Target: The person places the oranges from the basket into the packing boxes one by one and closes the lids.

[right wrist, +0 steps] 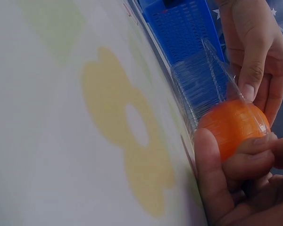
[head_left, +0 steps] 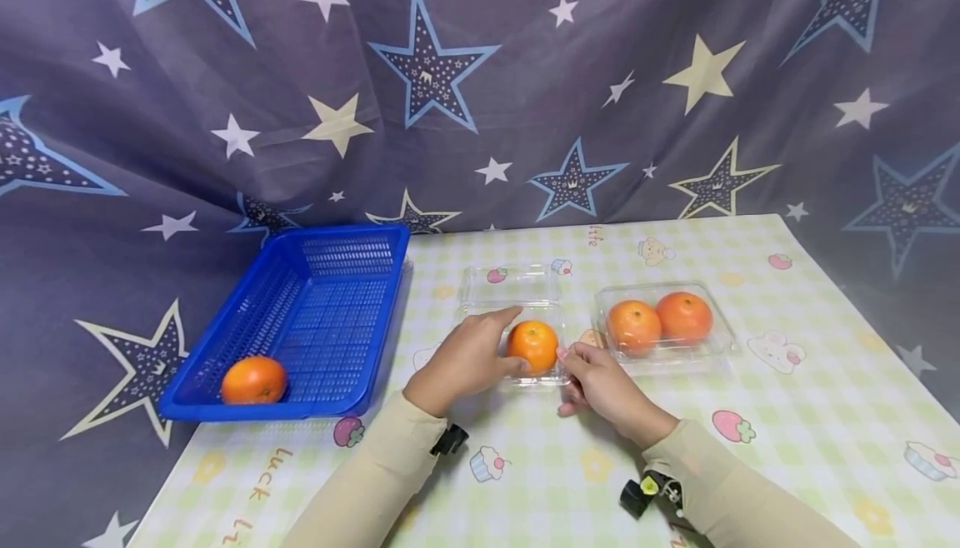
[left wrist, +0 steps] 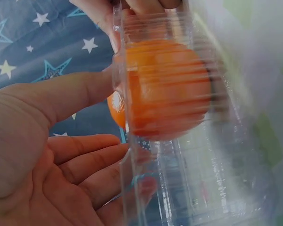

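A clear plastic box [head_left: 510, 283] lies with its lid back on the checked tablecloth, one orange [head_left: 533, 346] in its tray. My left hand [head_left: 486, 346] rests against the tray's left side, thumb stretched toward the orange, fingers loose. In the left wrist view the thumb of my left hand [left wrist: 61, 99] presses the clear wall [left wrist: 198, 179] with the orange [left wrist: 165, 89] behind it. My right hand [head_left: 577, 371] pinches the tray's right edge. The right wrist view shows my right hand [right wrist: 226, 183] gripping the box [right wrist: 198, 84] beside the orange [right wrist: 233, 125].
A blue mesh basket [head_left: 322, 315] stands at the left, half off the table edge, with one orange [head_left: 253, 379] in it. A second clear box [head_left: 720, 340] on the right holds two oranges [head_left: 633, 325]. A star-patterned curtain hangs behind the table.
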A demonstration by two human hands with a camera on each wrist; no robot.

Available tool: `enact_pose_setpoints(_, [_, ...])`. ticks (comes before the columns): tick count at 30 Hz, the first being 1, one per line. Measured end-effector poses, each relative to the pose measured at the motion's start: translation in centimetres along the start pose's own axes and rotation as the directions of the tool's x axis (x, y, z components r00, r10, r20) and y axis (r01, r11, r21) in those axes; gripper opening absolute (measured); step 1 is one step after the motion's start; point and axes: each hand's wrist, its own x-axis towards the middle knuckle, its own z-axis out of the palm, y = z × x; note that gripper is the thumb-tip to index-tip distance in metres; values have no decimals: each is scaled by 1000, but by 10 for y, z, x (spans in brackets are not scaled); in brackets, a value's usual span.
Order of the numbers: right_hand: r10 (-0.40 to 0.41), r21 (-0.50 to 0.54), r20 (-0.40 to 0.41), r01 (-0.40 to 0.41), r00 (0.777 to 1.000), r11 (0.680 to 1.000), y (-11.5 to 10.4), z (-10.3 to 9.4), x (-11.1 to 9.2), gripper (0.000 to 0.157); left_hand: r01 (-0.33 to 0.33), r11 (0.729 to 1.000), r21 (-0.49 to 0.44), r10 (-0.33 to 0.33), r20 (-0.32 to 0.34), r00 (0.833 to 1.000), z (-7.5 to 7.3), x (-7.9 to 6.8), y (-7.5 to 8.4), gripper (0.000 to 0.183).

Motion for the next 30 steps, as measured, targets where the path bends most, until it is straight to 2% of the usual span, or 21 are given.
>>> enact_pose_setpoints(10, [-6,-2,5,6,1000,1000,-1,0,0,35,-25,998,59,26,-18,999,-12,2,6,76])
enact_pose_setpoints(17, [-14,-16,8,14,1000,1000,0,-1,-1,35,-50,997,66,53,-45,998,-23,-1,7,69])
enact_pose_setpoints(30, [-6,-21,2,6,1000,1000,1,-1,-1,31,-44,982,183,57,-70,996,-57,-14,2,74])
